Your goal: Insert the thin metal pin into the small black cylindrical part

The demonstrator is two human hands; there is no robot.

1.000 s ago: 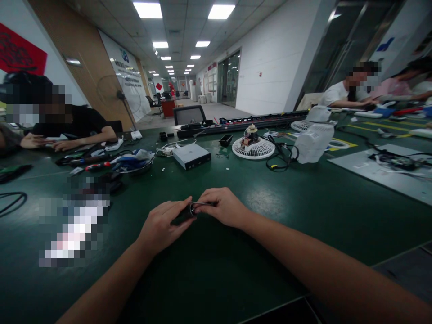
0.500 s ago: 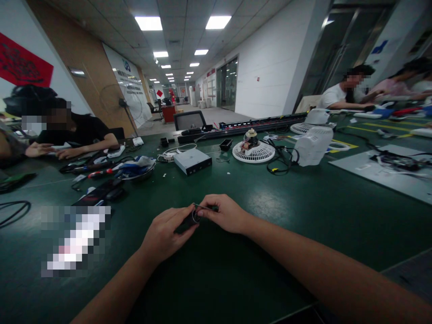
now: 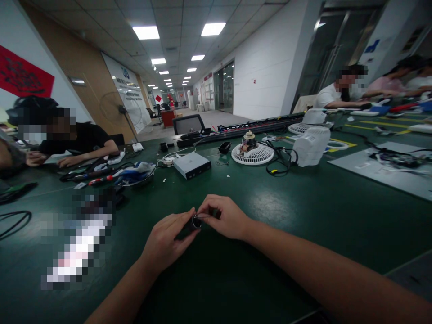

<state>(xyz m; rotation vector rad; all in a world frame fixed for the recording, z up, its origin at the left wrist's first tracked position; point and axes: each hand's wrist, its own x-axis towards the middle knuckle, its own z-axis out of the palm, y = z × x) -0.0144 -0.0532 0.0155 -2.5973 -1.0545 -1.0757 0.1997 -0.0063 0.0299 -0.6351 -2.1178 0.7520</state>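
Observation:
Both my hands meet low over the green table. My left hand is closed round a small dark cylindrical part with a shiny ring at its end. My right hand pinches a thin metal piece against that ring. The fingers of both hands are curled and pressed together. Most of the dark part is hidden under my left fingers.
Farther back lie a grey drive box, a white fan grille with a motor, a white fan housing, cables and a bowl of tools. People sit at the left and far right. A grey mat lies right.
My hands stay joined on the same small part. They sit a little lower in the picture as the camera has tilted up slightly. The right fingers have shifted a bit on the ring.

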